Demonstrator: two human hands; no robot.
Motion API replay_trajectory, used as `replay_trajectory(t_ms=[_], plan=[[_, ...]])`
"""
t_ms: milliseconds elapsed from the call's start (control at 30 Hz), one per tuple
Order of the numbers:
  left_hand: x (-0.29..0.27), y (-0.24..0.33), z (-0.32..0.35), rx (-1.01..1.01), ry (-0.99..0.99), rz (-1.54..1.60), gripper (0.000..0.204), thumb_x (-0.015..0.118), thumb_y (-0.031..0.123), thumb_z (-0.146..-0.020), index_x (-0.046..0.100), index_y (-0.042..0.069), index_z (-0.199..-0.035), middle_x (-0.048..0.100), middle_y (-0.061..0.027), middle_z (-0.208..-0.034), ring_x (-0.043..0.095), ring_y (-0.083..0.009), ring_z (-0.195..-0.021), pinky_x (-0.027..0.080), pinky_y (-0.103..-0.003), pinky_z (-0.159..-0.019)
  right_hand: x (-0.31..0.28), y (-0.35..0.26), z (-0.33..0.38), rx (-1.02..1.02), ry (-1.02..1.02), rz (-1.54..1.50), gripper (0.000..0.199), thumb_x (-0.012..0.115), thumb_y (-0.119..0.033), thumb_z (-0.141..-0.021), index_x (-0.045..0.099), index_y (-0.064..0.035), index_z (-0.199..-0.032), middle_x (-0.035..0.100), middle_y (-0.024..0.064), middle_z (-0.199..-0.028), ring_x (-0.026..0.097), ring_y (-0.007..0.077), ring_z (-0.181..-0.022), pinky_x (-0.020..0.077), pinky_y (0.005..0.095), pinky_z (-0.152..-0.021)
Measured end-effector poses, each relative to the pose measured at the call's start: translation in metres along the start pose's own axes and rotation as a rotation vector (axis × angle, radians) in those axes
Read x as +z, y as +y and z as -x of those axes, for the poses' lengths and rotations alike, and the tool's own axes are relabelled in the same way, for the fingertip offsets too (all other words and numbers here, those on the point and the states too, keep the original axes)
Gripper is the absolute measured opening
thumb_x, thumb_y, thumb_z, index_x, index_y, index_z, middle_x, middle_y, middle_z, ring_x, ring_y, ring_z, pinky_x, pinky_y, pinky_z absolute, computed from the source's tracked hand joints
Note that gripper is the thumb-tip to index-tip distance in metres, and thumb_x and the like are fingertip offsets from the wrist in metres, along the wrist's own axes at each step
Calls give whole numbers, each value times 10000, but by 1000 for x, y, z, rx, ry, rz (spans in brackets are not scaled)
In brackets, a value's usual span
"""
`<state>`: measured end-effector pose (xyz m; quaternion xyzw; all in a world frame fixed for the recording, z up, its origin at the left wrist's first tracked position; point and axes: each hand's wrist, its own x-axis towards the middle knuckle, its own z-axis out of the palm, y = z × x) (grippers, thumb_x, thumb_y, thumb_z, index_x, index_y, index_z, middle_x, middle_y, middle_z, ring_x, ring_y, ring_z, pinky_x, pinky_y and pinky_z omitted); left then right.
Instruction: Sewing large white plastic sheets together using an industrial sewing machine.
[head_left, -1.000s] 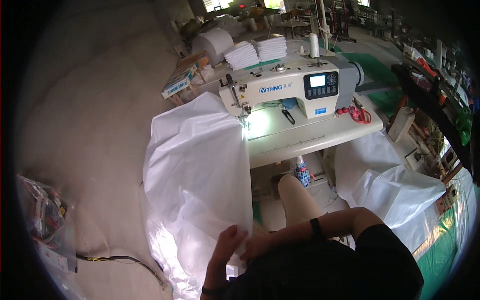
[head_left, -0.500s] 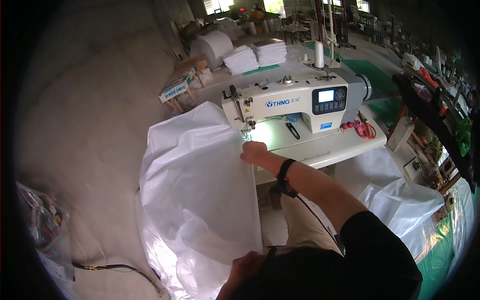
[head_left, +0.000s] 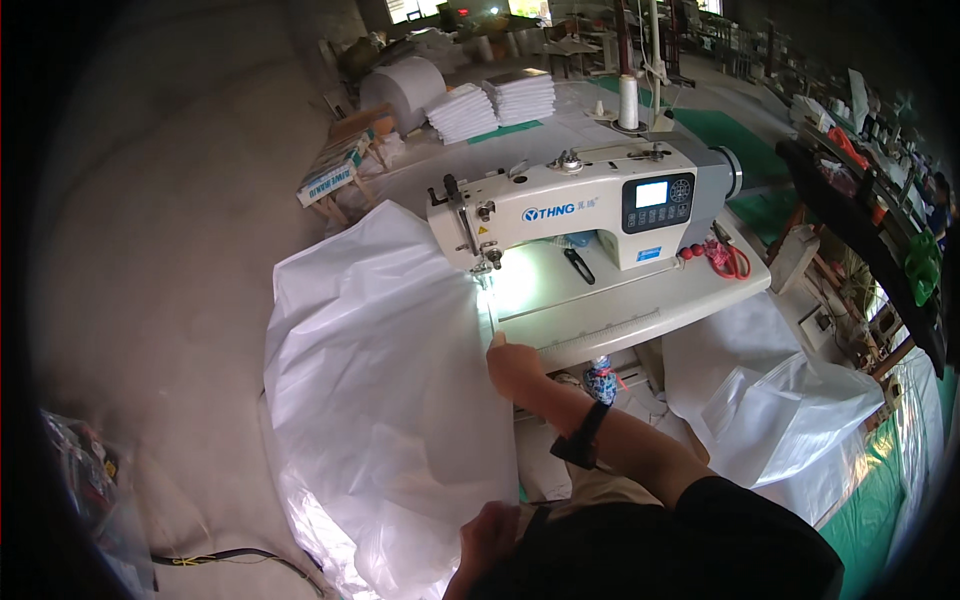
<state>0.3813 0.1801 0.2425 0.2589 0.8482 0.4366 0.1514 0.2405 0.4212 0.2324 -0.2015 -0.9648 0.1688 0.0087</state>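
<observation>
A large white plastic sheet [head_left: 380,400] hangs from the sewing table down over its left side to the floor. Its right edge runs under the needle of a white sewing machine [head_left: 580,205]. My right hand [head_left: 515,365], with a black band on the wrist, grips that edge at the table's front rim, just below the lit needle area. Close to my body, my left hand [head_left: 487,535] holds the sheet's lower part.
Small black scissors [head_left: 578,265] and red-handled scissors [head_left: 728,260] lie on the white table [head_left: 640,310]. More white sheeting [head_left: 780,400] is piled at the right. Behind the machine are stacks of folded white material [head_left: 495,100], a large white roll [head_left: 403,85] and a cardboard box [head_left: 335,170].
A second ago both hands were low by my body. My right hand then reached up along the sheet's edge toward the needle and has since slid back to the table's front rim.
</observation>
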Motion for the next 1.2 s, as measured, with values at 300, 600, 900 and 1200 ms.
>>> replay_trajectory(t_ms=[300, 600, 900, 1200], plan=[[6, 17, -42, -141, 14, -52, 264, 620, 253, -829, 616, 5, -921, 613, -164, -693, 612, -218, -642, 476, -344, -636, 14, 5, 13, 32, 28, -342, 615, 462, -44, -763, 276, 108, -1329, 633, 246, -788, 638, 376, -728, 499, 455, -671], [18, 0, -88, -220, -112, 215, 237, 606, 197, -827, 627, -31, -886, 616, -51, -699, 527, -81, -652, 435, -261, -597, 9, 7, 23, 45, 46, -372, 608, 451, -41, -773, 272, 97, -1338, 626, 257, -776, 635, 385, -727, 496, 463, -673], [25, -6, -125, -204, -96, 339, 227, 597, 165, -833, 631, -38, -930, 607, -25, -748, 527, -82, -660, 430, -246, -603, 9, 6, 19, 12, 67, -340, 622, 449, -43, -771, 247, 139, -1331, 626, 259, -764, 636, 388, -722, 504, 459, -663], [26, -19, -152, -266, -182, 627, 342, 619, 198, -852, 583, -46, -1089, 622, -49, -901, 573, -107, -773, 464, -247, -699, 17, 5, 13, 25, 53, -337, 635, 453, -48, -771, 236, 128, -1342, 629, 268, -789, 639, 391, -737, 506, 462, -663]])
